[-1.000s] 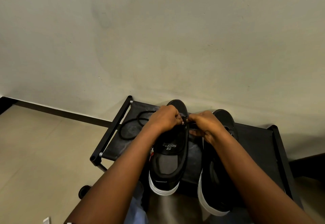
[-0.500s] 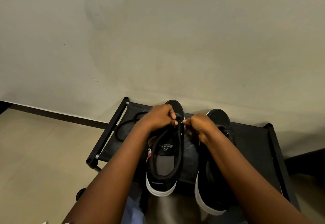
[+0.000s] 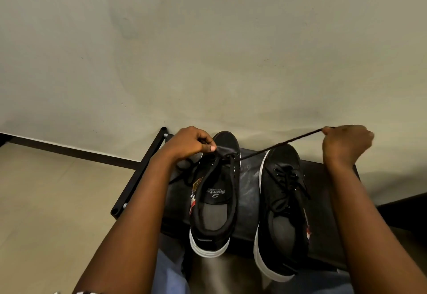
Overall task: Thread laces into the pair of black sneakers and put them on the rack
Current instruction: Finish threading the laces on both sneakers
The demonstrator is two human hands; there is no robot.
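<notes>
The left sneaker's (image 3: 215,201) insole read "Sports". The left hand (image 3: 188,142) pinched its tongue. The right hand (image 3: 345,142) gripped the taut lace (image 3: 280,143).

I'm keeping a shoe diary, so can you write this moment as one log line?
left hand: holds left sneaker | right hand: pulls lace taut | right sneaker: laced, on rack

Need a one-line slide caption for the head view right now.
Right hand pulls a black lace taut from the left sneaker, left hand steadying it.
</notes>
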